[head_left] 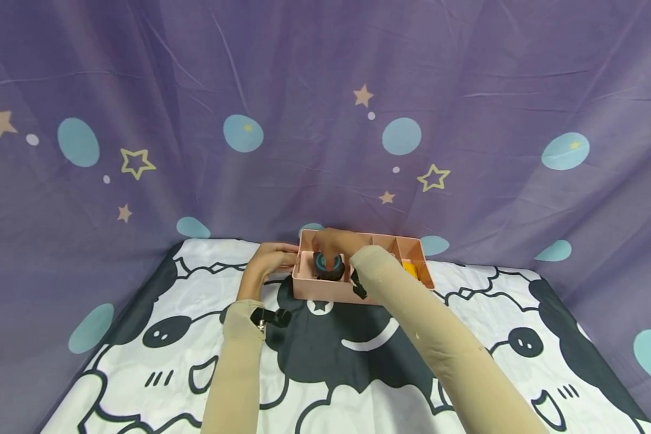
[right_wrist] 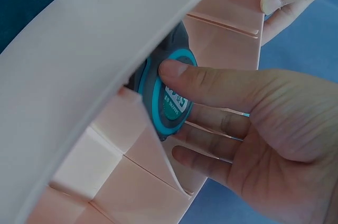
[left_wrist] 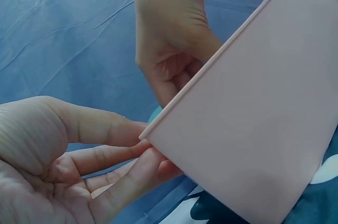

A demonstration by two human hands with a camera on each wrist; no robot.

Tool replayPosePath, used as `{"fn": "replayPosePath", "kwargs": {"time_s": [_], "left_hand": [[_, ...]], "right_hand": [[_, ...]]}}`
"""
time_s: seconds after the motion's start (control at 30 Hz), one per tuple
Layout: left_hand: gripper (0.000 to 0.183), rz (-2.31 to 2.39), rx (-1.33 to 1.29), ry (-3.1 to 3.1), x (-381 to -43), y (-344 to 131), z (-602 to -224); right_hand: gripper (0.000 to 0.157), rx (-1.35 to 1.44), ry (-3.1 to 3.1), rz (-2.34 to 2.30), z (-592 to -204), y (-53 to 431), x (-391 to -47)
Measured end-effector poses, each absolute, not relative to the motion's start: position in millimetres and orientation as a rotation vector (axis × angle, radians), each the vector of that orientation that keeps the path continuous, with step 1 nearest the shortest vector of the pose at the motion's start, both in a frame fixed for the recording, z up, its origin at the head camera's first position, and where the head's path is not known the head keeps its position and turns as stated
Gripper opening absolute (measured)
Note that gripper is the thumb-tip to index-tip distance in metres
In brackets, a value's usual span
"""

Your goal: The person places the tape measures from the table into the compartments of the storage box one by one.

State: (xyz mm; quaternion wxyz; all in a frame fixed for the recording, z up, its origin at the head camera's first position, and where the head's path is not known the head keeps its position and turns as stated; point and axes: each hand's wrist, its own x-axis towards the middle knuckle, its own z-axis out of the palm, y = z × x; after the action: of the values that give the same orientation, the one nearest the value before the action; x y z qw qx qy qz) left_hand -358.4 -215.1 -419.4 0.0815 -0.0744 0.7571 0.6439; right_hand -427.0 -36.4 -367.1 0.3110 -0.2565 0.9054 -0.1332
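A black and teal tape measure point(right_wrist: 171, 102) stands in the left compartment of a pink divided box point(head_left: 331, 292). My right hand point(head_left: 340, 242) reaches down into that compartment and holds the tape measure, with the thumb on its labelled face and the other fingers behind it. At the box's left end, my left hand point(head_left: 273, 260) pinches the rim near a corner between thumb and fingers. In the left wrist view the pink wall hides the tape measure and my right fingertips.
Something yellow point(head_left: 410, 269) lies in the box's right-hand compartment. Thin upright dividers point(head_left: 395, 246) split the box. Beneath it is a black and white cartoon-print cloth point(head_left: 358, 349), and a purple patterned curtain point(head_left: 314, 181) hangs close behind.
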Motion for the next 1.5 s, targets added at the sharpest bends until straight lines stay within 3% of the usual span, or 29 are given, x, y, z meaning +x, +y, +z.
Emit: {"fn": "replayPosePath", "kwargs": {"time_s": [0.53, 1.5], "left_hand": [[0.045, 1.923, -0.244, 2.271, -358, -214, -421], [0.043, 1.915, -0.261, 2.286, -357, -213, -419]], "right_hand": [[0.060, -0.909, 2.455, -0.195, -373, -34, -432], [0.062, -0.946, 2.432, -0.253, -377, -39, -425]]}}
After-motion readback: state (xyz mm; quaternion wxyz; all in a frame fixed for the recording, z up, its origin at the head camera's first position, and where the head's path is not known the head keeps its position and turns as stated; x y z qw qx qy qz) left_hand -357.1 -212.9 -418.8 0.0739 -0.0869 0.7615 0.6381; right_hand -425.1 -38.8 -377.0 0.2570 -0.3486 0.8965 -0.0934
